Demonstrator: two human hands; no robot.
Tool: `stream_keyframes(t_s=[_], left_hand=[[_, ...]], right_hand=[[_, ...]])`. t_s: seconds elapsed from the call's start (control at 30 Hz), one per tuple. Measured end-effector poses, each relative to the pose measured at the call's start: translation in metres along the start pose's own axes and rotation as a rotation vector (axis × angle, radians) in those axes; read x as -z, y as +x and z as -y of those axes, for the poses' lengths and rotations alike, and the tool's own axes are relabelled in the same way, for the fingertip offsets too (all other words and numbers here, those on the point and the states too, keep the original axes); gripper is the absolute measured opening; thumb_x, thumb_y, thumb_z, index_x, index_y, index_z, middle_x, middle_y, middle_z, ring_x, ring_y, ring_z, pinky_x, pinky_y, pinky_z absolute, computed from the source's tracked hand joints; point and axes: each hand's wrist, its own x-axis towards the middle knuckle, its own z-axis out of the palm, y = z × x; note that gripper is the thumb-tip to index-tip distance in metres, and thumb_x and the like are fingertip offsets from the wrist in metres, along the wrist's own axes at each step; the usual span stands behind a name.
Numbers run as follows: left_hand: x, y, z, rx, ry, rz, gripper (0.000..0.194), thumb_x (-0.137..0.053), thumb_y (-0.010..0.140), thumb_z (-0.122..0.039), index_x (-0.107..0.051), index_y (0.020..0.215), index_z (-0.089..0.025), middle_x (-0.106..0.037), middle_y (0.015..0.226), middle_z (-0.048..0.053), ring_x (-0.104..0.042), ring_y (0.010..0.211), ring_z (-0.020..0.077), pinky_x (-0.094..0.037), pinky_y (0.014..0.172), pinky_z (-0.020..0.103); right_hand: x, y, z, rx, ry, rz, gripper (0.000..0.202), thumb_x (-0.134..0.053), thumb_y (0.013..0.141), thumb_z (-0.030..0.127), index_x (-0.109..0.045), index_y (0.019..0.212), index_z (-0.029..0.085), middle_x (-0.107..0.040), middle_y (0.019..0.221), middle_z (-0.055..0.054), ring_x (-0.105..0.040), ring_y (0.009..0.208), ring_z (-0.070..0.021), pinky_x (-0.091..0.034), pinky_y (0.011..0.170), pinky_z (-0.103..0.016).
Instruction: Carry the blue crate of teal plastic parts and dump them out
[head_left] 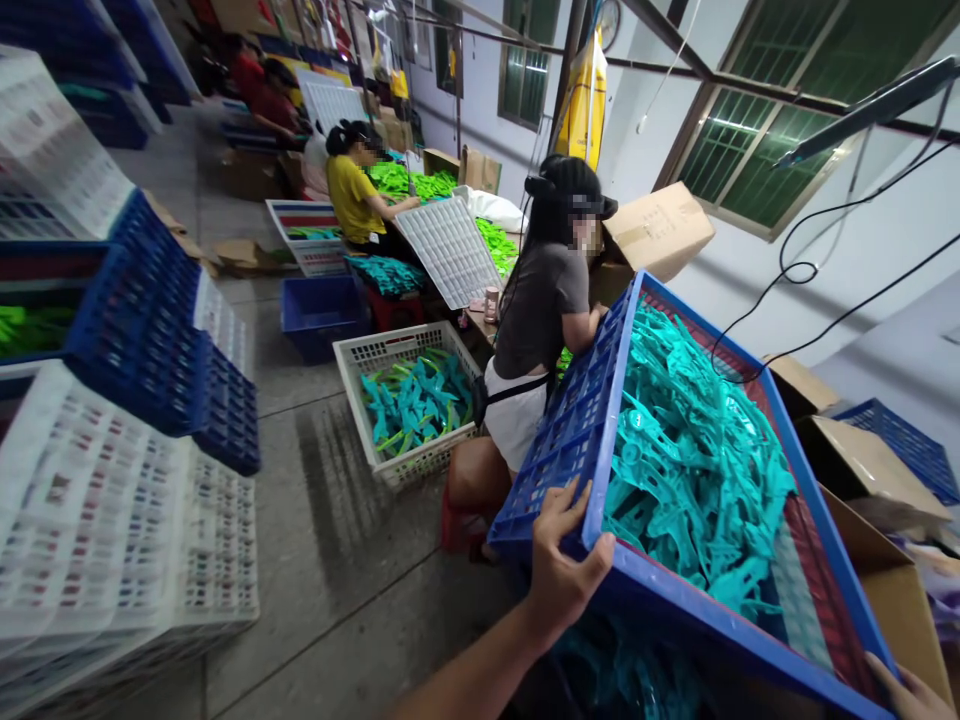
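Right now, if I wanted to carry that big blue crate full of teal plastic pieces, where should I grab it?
Probably by the thick top rim of the blue crate, at two opposite corners, coming from the near end. The left hand already wraps the near-left corner there, and the right hand is at the near-right one. The crate is tilted and heaped with teal pieces, so two spread hands should keep it level.

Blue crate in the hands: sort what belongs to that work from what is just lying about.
In hand: blue crate, teal plastic parts, left hand, right hand.
Lying about: white basket, stacked crates, cardboard box.
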Motion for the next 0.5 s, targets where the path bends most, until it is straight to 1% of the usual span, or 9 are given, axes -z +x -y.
stream_keyframes(t_s=[0.1, 0.2, 0.27, 0.33, 0.43, 0.5], left_hand=[[0.002, 0.000, 0.002, 0.004, -0.003, 0.000, 0.052, -0.077, 0.090, -0.038, -0.083, 0.137, -0.019, -0.078, 0.142, 0.018, -0.073, 0.130, 0.0403, -0.056, 0.115, 0.063], [0.001, -0.002, 0.002, 0.015, 0.011, 0.015, 0.054, -0.076, 0.089, -0.039, -0.083, 0.139, -0.017, -0.076, 0.145, 0.019, -0.071, 0.134, 0.0420, -0.052, 0.120, 0.066], [0.000, -0.003, -0.001, 0.012, 0.019, 0.042, 0.058, -0.076, 0.088, -0.040, -0.082, 0.141, -0.016, -0.075, 0.147, 0.021, -0.070, 0.137, 0.0438, -0.046, 0.124, 0.069], [-0.001, -0.001, -0.006, 0.005, 0.024, 0.073, 0.061, -0.076, 0.087, -0.041, -0.081, 0.143, -0.015, -0.072, 0.150, 0.023, -0.069, 0.138, 0.0451, -0.044, 0.126, 0.070], [-0.002, 0.005, -0.016, -0.008, 0.024, 0.110, 0.063, -0.078, 0.085, -0.041, -0.081, 0.143, -0.016, -0.071, 0.153, 0.022, -0.070, 0.134, 0.0443, -0.047, 0.123, 0.066], [-0.004, 0.010, -0.020, -0.011, 0.017, 0.119, 0.062, -0.078, 0.085, -0.040, -0.082, 0.142, -0.017, -0.072, 0.151, 0.020, -0.070, 0.131, 0.0427, -0.051, 0.120, 0.063]], right_hand=[[0.002, 0.001, 0.003, -0.013, -0.037, -0.006, 0.032, -0.072, 0.039, 0.064, -0.059, 0.055, 0.040, -0.072, 0.080, -0.019, -0.074, 0.108, -0.0573, -0.053, 0.063, -0.057], [-0.003, -0.003, -0.004, -0.015, -0.038, -0.029, 0.032, -0.070, 0.039, 0.063, -0.060, 0.059, 0.040, -0.074, 0.083, -0.018, -0.074, 0.116, -0.0557, -0.053, 0.065, -0.056], [-0.010, -0.005, -0.017, -0.041, -0.057, -0.039, 0.034, -0.069, 0.040, 0.066, -0.060, 0.059, 0.040, -0.074, 0.080, -0.018, -0.073, 0.120, -0.0556, -0.053, 0.067, -0.057], [-0.017, -0.006, -0.035, -0.061, -0.064, -0.038, 0.036, -0.069, 0.043, 0.071, -0.061, 0.058, 0.039, -0.073, 0.078, -0.017, -0.073, 0.121, -0.0547, -0.055, 0.072, -0.056], [-0.025, 0.000, -0.065, -0.054, -0.024, -0.027, 0.038, -0.072, 0.049, 0.074, -0.065, 0.062, 0.039, -0.076, 0.080, -0.015, -0.076, 0.116, -0.0512, -0.058, 0.083, -0.054], [-0.027, 0.007, -0.081, -0.052, -0.024, -0.013, 0.038, -0.073, 0.053, 0.073, -0.067, 0.065, 0.038, -0.078, 0.082, -0.014, -0.077, 0.114, -0.0509, -0.060, 0.089, -0.056]])
